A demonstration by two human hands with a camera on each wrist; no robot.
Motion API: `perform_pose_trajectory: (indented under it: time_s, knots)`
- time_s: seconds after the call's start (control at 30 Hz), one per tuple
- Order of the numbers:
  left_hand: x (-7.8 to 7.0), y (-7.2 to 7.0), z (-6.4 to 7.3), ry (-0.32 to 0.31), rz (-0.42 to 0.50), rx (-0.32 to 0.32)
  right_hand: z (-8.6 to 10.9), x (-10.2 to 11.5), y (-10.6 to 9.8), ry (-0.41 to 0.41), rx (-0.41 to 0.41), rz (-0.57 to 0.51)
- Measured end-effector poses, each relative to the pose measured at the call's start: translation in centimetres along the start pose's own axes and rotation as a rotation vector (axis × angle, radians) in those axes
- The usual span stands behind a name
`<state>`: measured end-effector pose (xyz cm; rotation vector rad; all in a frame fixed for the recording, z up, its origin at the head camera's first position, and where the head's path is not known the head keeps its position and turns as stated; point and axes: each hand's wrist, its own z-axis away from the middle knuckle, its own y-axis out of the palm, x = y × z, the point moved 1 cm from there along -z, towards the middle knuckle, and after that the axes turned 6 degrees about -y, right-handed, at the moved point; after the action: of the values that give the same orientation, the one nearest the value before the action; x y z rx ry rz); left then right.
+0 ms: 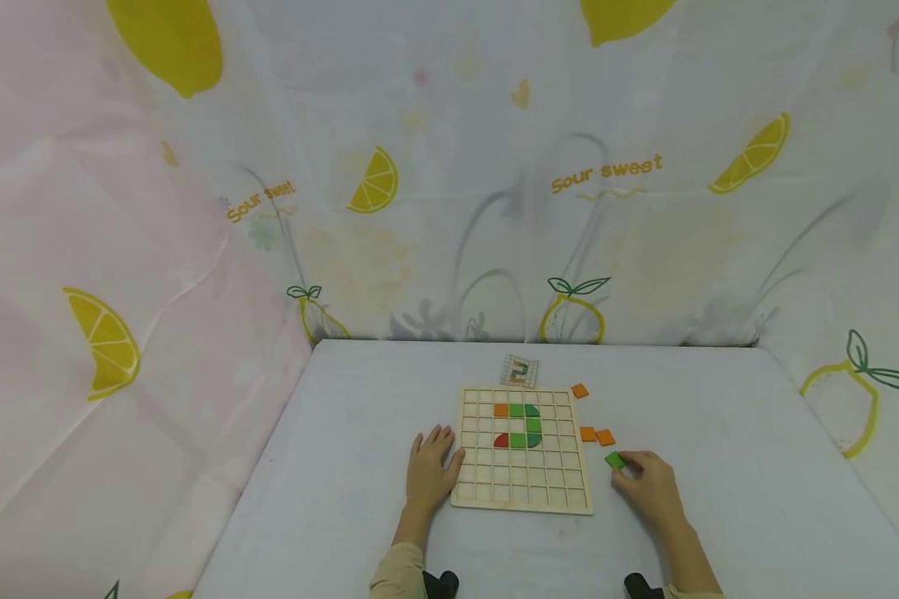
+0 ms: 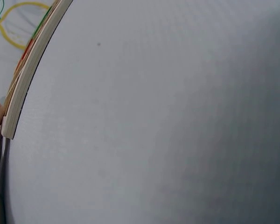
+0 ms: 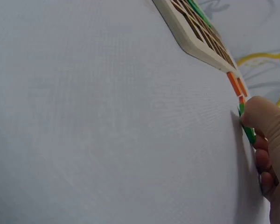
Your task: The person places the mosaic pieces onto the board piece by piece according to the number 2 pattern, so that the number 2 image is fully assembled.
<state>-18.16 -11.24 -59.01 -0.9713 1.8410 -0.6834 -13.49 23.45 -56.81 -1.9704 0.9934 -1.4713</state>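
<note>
My right hand [image 1: 650, 487] pinches a green square tile [image 1: 614, 460] between thumb and fingers, right of the wooden grid board [image 1: 520, 497]. In the right wrist view the green tile [image 3: 248, 128] is held tilted on edge, partly hidden by the thumb. My left hand [image 1: 430, 472] rests at the board's left side with fingers fairly straight, the thumb at its edge. On the board, an orange square [image 1: 501, 410], several green squares [image 1: 533, 425], dark green rounded pieces [image 1: 533, 441] and a red rounded piece [image 1: 501, 441] form a curved figure.
Two orange tiles [image 1: 605, 437] lie right of the board, and another orange tile [image 1: 580, 390] lies near its upper right corner. A small gridded pattern card [image 1: 519, 371] sits behind the board on the white table [image 1: 345, 466]. Lemon-printed cloth [image 1: 449, 249] hangs behind.
</note>
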Motion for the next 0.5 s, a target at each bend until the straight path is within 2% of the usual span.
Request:
perform_pose_trajectory:
  time_s: [0.27, 0.43, 0.5]
  knots:
    - [-0.1, -0.2, 0.0, -0.011, 0.001, 0.006, -0.7, 0.5, 0.8, -0.052, -0.118, -0.077]
    - [0.0, -0.1, 0.0, -0.008, 0.003, 0.002, -2.1, 1.8, 1.9, -0.15, -0.124, -0.131]
    - [0.1, 0.0, 0.0, 0.004, 0.001, -0.009, -2.6, 2.5, 2.4, -0.166, -0.107, -0.156]
